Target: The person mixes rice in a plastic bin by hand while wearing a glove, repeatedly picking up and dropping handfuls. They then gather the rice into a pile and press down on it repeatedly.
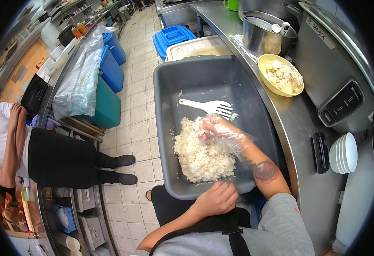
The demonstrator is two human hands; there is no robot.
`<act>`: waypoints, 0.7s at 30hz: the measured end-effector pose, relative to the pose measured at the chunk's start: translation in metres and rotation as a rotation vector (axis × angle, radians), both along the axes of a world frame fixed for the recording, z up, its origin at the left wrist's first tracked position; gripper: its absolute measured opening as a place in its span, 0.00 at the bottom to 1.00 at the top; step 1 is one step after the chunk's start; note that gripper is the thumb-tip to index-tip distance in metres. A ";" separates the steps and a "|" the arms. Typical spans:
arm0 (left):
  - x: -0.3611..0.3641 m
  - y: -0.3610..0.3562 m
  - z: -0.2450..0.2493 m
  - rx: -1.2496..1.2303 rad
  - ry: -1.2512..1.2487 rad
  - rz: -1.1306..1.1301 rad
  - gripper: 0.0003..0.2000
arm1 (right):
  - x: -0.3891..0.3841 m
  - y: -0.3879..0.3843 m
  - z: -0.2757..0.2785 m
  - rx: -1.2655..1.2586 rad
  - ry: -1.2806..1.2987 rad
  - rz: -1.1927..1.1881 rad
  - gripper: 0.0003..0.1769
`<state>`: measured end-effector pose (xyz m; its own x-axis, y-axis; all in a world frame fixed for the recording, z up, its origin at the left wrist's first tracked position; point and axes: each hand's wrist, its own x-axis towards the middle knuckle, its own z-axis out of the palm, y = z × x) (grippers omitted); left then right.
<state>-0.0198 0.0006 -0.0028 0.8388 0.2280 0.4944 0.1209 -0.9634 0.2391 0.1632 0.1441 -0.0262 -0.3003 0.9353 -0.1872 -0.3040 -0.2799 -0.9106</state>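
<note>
A mound of white rice (pixel 206 158) lies in the near part of a deep grey plastic tub (pixel 163 106). My right hand (pixel 219 130), in a clear plastic glove, is at the upper side of the mound with its fingers curled into the rice; some fingertips are hidden. Just beyond it, a white slotted rice paddle (pixel 206 106) lies flat on the tub floor, with grains around its slotted end. My left hand (pixel 217 197) is bare and closed in a loose fist by the tub's near rim. Nothing shows in it.
Right of the tub runs a steel counter (pixel 287 123) with a yellow bowl of food (pixel 283 64), a metal pot (pixel 255 40) and stacked white bowls (pixel 344 153). Lidded bins (pixel 174 38) stand beyond the tub. At left, a person (pixel 63 153) stands with arms folded.
</note>
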 end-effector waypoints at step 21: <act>-0.001 0.000 0.000 0.004 0.015 0.001 0.11 | 0.009 0.011 -0.008 0.019 -0.246 -0.125 0.08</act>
